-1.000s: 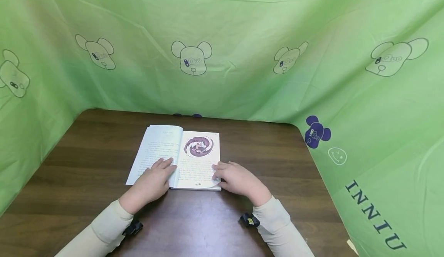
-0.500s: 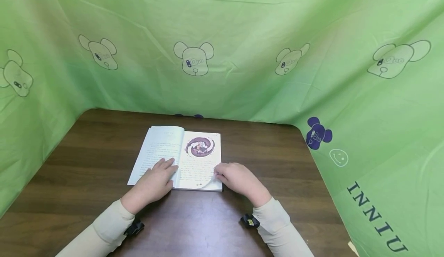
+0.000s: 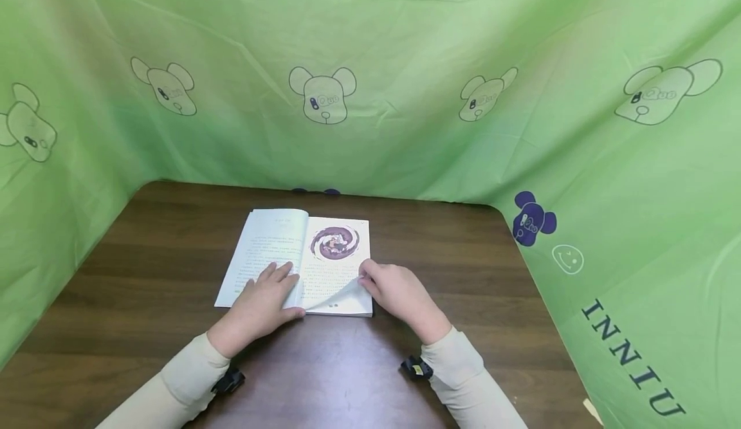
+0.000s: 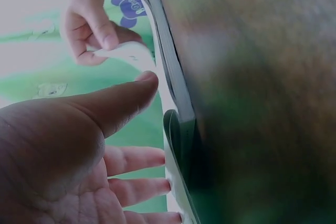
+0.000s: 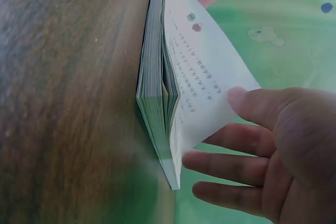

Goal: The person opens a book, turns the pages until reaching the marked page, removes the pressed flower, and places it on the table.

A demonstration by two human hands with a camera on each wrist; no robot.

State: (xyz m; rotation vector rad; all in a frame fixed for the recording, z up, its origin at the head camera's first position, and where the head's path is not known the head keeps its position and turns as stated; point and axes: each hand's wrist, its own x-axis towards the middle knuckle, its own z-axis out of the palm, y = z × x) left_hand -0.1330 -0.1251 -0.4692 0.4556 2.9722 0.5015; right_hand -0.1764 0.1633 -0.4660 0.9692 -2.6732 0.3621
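Note:
An open book (image 3: 336,291) lies on the brown wooden table, with printed text on both pages and a purple swirl picture at the top of the right page. My left hand (image 3: 263,303) rests on the left page with its fingers spread, the thumb by the bottom of the spine. At the right edge, my right hand (image 3: 399,291) pinches the lower corner of a page (image 5: 210,77) between thumb and finger. That page curls up off the stack, and the sheet beneath shows. In the right wrist view the other fingers stand apart from the thick page block (image 5: 152,56).
The wooden table (image 3: 463,255) spreads around the book. A green curtain (image 3: 405,146) with bear-head prints hangs behind and along both sides. Each wrist wears a small black device; one strap device (image 3: 417,368) shows beside the right sleeve.
My right hand has gone from touching the page's right edge to pinching its corner and lifting it higher. The left thumb has moved out toward the spine.

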